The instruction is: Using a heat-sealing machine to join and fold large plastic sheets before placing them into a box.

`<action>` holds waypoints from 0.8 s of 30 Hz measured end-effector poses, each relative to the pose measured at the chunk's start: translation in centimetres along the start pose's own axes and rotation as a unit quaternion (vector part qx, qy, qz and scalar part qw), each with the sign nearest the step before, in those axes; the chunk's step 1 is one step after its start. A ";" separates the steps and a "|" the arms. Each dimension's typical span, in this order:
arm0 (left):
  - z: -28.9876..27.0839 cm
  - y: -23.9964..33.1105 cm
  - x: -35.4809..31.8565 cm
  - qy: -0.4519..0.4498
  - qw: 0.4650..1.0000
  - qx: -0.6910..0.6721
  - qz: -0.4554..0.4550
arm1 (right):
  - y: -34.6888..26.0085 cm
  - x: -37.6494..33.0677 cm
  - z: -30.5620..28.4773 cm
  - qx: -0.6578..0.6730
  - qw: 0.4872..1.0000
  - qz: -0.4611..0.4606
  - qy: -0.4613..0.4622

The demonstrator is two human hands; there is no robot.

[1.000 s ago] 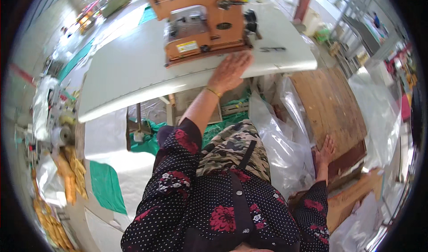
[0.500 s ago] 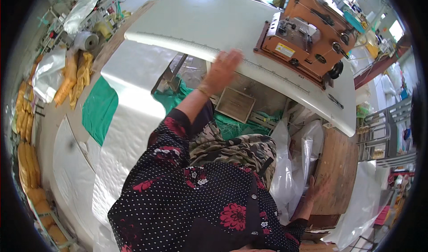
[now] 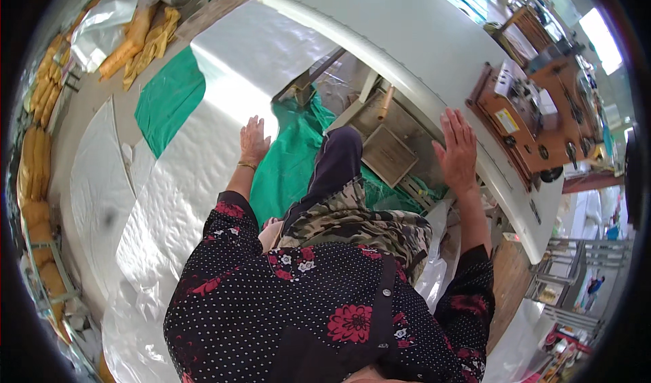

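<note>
My left hand [image 3: 254, 141] is open, its fingers stretched out at the edge of a glossy white plastic sheet [image 3: 178, 200]. It holds nothing. Beside its fingers lies green cloth or sheeting [image 3: 288, 159] that hangs under the table. My right hand [image 3: 459, 150] is open too, fingers pointing away from me, at the front edge of the white sewing table [image 3: 380, 17]. Whether its palm touches the edge, I cannot tell. Farther right on the table stands a brown sewing machine [image 3: 542, 112].
Under the table are a wooden box or panel [image 3: 389, 155] and a wooden roller handle [image 3: 386, 103]. A small dark tool [image 3: 536, 211] lies at the table's right end. Yellow bundles [image 3: 34, 166] line the far left. A wooden board [image 3: 510, 285] is at my right, near grey metal racks [image 3: 576, 261].
My left hand has moved from the table edge down and left to the white sheet. My right hand has risen from the wooden board to the table edge. The view has turned left.
</note>
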State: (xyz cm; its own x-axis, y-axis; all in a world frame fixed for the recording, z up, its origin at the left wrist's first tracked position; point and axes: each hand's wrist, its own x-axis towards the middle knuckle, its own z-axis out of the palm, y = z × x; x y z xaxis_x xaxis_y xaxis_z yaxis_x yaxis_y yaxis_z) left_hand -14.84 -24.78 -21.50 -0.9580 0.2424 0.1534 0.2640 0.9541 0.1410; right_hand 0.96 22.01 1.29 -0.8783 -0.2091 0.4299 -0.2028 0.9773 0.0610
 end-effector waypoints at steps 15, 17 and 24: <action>5.4 1.4 8.5 0.085 0.991 -0.026 -0.098 | 0.3 9.0 3.1 -0.032 0.995 0.033 -0.083; 6.3 1.4 9.8 0.107 0.989 -0.017 -0.096 | 0.4 9.0 3.2 -0.036 0.996 0.032 -0.077; 8.5 -0.8 12.5 0.058 0.993 0.047 -0.088 | 1.0 8.6 3.3 -0.040 0.996 0.033 -0.078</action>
State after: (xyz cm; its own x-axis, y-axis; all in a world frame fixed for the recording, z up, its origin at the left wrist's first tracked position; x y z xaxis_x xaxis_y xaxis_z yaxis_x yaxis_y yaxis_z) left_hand -27.94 -21.01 -28.03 -0.9677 0.0530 0.2465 0.0759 0.9935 0.0844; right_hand -8.26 21.07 2.09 -0.9463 -0.1407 0.2909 -0.1128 0.9874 0.1106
